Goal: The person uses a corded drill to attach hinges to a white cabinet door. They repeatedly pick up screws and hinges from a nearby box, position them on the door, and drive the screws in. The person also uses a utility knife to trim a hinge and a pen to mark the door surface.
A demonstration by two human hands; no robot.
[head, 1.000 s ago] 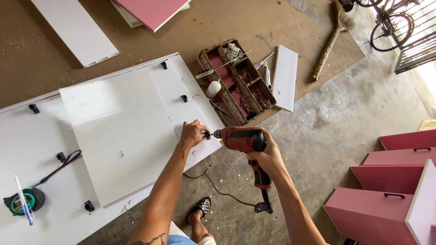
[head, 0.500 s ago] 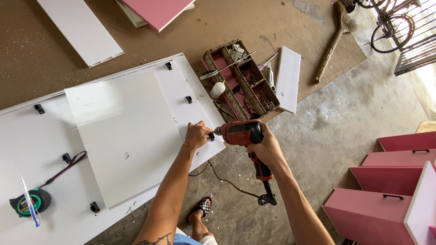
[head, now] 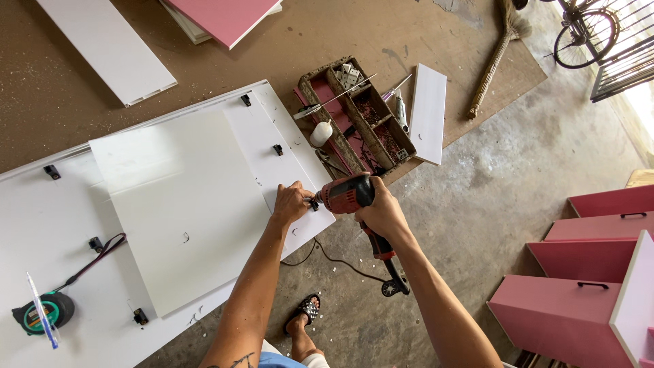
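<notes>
Drill has edged closer to the white panel; my right hand grips it, my left hand pinches a fitting at the bit. Driving looks underway.

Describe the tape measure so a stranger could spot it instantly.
Start at the big white panel lying on the floor and go to its near left end. The tape measure lies there: round, black and green, with a blue pen across it, unlike the small black brackets nearby.

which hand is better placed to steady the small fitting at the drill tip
Left. The left hand already rests on the white panel with its fingers at the drill's tip, while the right hand is wrapped around the red drill.
</notes>
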